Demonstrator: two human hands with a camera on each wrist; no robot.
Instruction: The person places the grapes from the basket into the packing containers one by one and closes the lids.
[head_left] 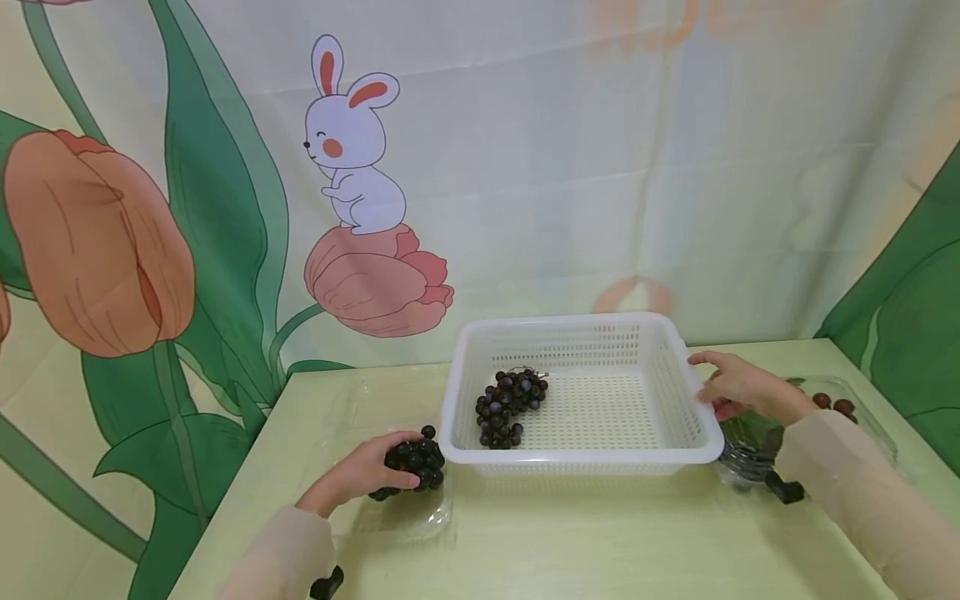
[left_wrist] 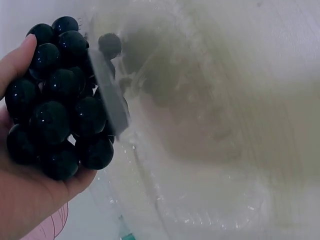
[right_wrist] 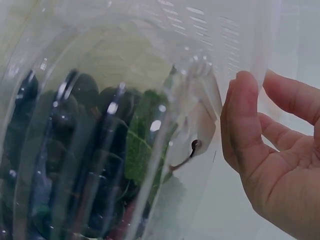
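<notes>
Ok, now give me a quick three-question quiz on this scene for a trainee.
1. What does the left hand hold?
2. True or false: the white basket has nothing in it.
3. In the head view, which side of the white basket does the right hand grip: A) left, B) right, C) near?

Key:
1. A bunch of dark grapes.
2. False; another dark bunch lies inside.
3. B.

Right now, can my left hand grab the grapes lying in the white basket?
Probably not: your left hand grips another bunch. Otherwise the way looks free: the white basket is open-topped, and its grapes lie near the left side.
</notes>
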